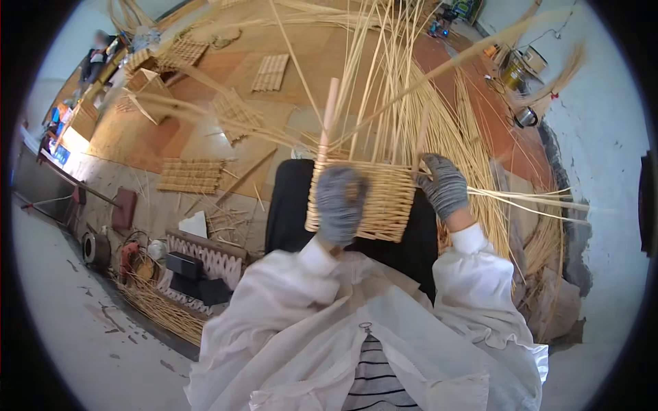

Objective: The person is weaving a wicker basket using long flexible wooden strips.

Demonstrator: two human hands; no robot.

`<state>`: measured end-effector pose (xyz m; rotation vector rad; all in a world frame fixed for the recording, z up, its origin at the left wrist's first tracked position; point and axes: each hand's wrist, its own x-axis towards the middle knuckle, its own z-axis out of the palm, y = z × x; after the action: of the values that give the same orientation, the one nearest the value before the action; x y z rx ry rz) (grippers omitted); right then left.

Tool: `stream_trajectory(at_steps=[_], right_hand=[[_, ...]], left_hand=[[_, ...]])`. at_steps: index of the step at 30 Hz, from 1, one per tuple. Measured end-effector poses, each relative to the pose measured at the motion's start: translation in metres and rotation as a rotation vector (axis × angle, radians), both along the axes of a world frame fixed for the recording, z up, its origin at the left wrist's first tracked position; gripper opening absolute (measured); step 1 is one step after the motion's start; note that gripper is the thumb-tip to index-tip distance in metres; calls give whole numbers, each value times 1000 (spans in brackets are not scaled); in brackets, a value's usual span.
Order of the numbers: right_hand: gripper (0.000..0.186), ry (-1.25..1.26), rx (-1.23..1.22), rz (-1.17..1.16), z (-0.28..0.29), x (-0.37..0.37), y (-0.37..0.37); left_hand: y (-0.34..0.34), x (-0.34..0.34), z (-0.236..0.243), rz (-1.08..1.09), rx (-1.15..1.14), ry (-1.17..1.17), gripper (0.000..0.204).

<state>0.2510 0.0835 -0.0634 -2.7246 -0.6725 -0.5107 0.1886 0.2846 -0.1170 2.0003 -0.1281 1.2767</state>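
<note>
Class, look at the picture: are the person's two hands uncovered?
No: the left hand and the right hand both wear grey gloves beside the woven wicker piece.

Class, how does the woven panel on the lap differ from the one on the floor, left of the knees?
The lap panel has long strands rising from its far edge; the floor panel has none that long. The lap panel has a thick pinkish rod at its left; the floor panel, none. Both are woven.
</note>
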Motion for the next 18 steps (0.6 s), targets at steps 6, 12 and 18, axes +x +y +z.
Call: stream_trajectory(at_steps=[6, 12, 18], right_hand=[[23, -99, 259, 418, 7, -49, 200], [31, 293, -191, 291, 33, -82, 240], [21, 276, -92, 234, 51, -59, 230]], left_hand=[[78, 35, -95, 59, 142, 226, 30], [71, 22, -95, -55, -286, 274, 30], [74, 32, -99, -177, -387, 299, 31]])
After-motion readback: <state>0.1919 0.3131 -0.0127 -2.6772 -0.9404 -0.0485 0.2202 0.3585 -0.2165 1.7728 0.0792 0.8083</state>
